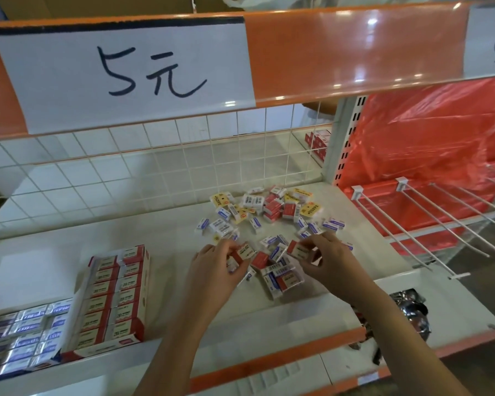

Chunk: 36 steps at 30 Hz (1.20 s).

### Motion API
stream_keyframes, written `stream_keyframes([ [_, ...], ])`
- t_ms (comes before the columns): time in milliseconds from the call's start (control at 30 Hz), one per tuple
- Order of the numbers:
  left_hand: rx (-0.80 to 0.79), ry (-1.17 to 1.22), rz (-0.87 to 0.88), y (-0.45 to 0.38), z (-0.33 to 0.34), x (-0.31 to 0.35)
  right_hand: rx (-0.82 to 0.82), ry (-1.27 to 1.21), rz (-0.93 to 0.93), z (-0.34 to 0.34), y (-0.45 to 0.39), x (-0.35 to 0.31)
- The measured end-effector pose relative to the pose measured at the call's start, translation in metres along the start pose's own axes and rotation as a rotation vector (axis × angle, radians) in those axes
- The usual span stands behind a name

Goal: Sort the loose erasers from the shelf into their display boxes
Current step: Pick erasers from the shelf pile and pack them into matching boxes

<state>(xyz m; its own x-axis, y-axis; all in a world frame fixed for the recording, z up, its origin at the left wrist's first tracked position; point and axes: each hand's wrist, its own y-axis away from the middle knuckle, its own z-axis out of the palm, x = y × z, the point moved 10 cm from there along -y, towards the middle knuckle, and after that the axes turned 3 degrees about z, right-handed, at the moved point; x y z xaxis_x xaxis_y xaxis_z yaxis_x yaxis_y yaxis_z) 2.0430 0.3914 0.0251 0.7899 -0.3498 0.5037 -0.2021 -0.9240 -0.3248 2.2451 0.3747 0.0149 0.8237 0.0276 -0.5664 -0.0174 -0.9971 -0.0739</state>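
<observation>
Sorting surface: white shelf [160, 241], wire-grid back panel [160, 167] behind, orange front edge below.
Price sign: white paper sheet [123, 78] in the orange header strip, handwritten "5元".
Right bay: red plastic sheeting [429, 144] behind white peg hooks [429, 224].
Red display box: open carton [115, 298] at front left of the shelf, filled with two columns of red-and-cream 2B erasers.
Blue display box: open carton [23, 341] just left of the red one, touching it, filled with blue-and-white erasers.
Loose erasers: scattered pile [272, 212] on the shelf middle, right of both boxes; red, blue and yellow wrappers mixed, spreading from near the back grid down to between the hands.
Left hand: [215, 270] curled, fingers and thumb pinching a red-and-cream 2B eraser [245, 252] at the near edge of the pile; more small erasers seemingly tucked under the palm, count unclear.
Right hand: [330, 261] curled, fingertips gripping another red-and-cream eraser [299, 250] just right of the left hand's one.
Between hands: red eraser [260, 260] and barcode-up pieces lying flat on the shelf.
Far corner: small red-and-white boxes [317, 144] behind the grid at back right.
</observation>
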Motion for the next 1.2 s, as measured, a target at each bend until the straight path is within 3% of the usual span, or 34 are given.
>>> stream_keyframes([
  [300,-0.026,0.370,-0.080,0.019,0.007,0.014,-0.036,-0.442,0.073,0.000,0.026,-0.018],
  [633,-0.079,1.007,-0.377,0.034,0.024,0.008,-0.116,-0.999,0.200,0.009,0.034,-0.013],
  [1033,-0.118,1.148,-0.501,0.039,0.029,0.001,-0.142,-0.830,0.249,0.015,0.037,-0.003],
  [1200,-0.182,1.176,-0.431,0.040,0.029,0.010,-0.185,-0.904,0.249,0.021,0.040,-0.006],
])
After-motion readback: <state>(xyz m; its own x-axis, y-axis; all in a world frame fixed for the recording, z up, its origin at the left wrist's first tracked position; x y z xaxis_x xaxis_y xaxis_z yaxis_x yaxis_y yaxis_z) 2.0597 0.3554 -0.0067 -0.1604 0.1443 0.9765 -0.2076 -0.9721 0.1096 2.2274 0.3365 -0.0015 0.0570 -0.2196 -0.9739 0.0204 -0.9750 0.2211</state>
